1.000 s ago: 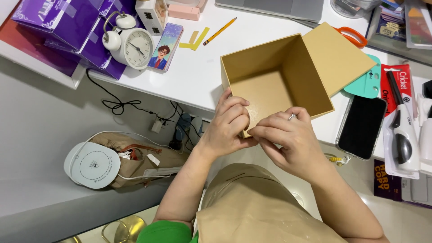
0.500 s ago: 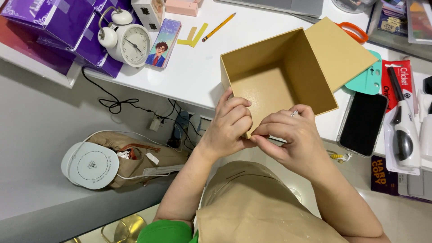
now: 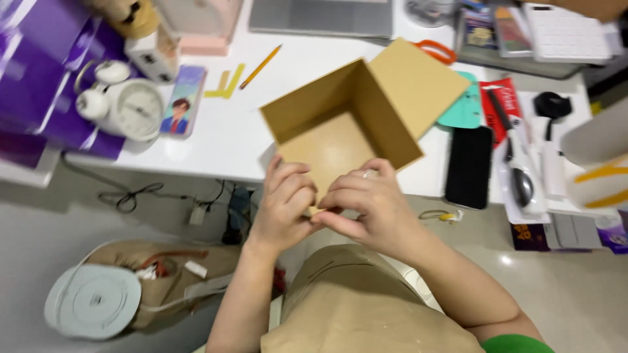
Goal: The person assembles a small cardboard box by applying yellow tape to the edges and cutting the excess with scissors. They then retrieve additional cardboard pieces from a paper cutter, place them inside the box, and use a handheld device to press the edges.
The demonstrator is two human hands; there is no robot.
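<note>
Fingers of left hand point(image 3: 282, 204) and right hand point(image 3: 366, 206) curled closed, pinching near rim of open brown cardboard box point(image 3: 340, 124). Box tilted at front edge of white desk point(image 3: 216, 140), beside black phone point(image 3: 469, 167), near white alarm clock point(image 3: 127, 104).

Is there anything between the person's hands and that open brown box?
Nothing visible does. The left hand and right hand already grip the near edge of the open cardboard box at the table's front edge, fingers directly on the card.
</note>
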